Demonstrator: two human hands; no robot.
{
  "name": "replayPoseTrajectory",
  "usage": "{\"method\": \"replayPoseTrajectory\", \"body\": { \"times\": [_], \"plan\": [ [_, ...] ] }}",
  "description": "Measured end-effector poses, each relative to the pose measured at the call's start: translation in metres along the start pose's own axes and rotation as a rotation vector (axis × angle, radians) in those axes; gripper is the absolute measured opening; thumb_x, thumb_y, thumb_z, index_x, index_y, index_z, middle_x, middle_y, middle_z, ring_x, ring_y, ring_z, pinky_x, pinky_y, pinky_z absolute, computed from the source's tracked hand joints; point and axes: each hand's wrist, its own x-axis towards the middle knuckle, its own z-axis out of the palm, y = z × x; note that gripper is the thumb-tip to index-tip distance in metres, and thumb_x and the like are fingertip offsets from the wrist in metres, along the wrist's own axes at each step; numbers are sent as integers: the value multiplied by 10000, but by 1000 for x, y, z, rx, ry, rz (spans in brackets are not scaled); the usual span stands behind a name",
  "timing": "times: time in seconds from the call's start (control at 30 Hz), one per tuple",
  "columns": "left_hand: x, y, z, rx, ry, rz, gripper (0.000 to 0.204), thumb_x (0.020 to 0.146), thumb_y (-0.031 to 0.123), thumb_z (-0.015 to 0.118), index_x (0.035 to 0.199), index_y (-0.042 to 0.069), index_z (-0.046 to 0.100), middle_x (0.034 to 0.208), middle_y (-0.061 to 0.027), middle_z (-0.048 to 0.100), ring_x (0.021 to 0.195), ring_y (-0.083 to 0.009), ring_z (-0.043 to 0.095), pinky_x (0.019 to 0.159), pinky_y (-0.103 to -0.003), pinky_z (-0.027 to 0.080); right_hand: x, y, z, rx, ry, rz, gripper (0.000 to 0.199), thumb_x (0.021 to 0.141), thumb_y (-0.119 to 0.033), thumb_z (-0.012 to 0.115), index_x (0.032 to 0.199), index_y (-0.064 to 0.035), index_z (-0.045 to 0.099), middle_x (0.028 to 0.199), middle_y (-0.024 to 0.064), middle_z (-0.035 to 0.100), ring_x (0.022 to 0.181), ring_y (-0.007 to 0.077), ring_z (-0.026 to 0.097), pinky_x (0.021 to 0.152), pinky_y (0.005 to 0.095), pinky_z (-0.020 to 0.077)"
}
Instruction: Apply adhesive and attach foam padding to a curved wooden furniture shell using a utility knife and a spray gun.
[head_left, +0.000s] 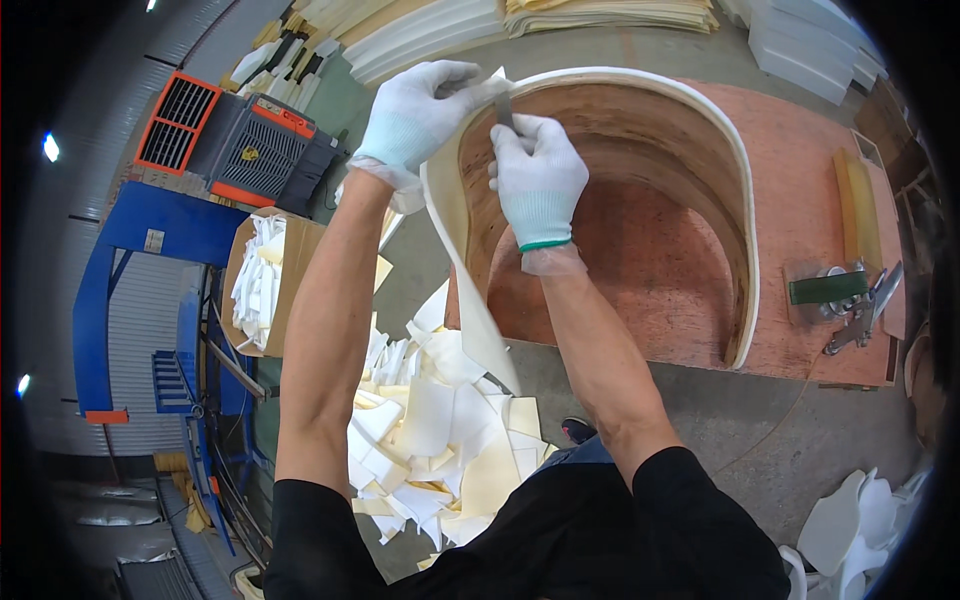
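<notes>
A curved, U-shaped plywood shell [625,125] stands on a reddish wooden board, with white foam [745,210] along its outer side and top edge. My left hand [415,115], in a white glove, is closed on the edge of a pale foam strip [478,300] at the shell's far left rim. The strip's loose part hangs down the left side. Close beside it, my gloved right hand [540,180] grips a flat grey knife blade [504,108], which points up against the foam edge. The fingers hide the knife's lower end.
Foam offcuts [450,400] lie heaped on the floor left of my body. A cardboard box [298,285] of scraps stands further left, near a blue metal frame [95,310]. On the board [810,220] at right are a spray gun [845,300] and a yellow foam block [855,205].
</notes>
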Motion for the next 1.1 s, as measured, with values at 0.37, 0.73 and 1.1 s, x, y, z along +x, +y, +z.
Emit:
{"method": "replayPoseTrajectory", "body": {
  "times": [0.37,0.73,1.1],
  "plan": [
    [-3,-9,-3,75,-81,-47,322,895,266,741,1109,26,745,977,-99,758,875,-138,694,818,-275,532,6,11,11,-71,4,-79,137,861,-173,711,896,-41,701,763,165,713,725,331,716,705,398,563],
    [-5,-19,2,28,-4,6,196,868,191,728,1005,57,765,899,-125,729,775,-219,698,743,-310,537,-2,0,10,-149,5,-193,150,876,-173,709,892,-26,682,771,197,694,740,359,710,675,417,555],
    [-5,-17,3,8,5,57,172,874,158,723,993,40,760,881,-118,724,757,-203,689,728,-299,533,-4,8,14,-155,32,-247,158,876,-184,709,894,-32,673,786,201,691,740,388,692,655,435,555]
  ]
}}
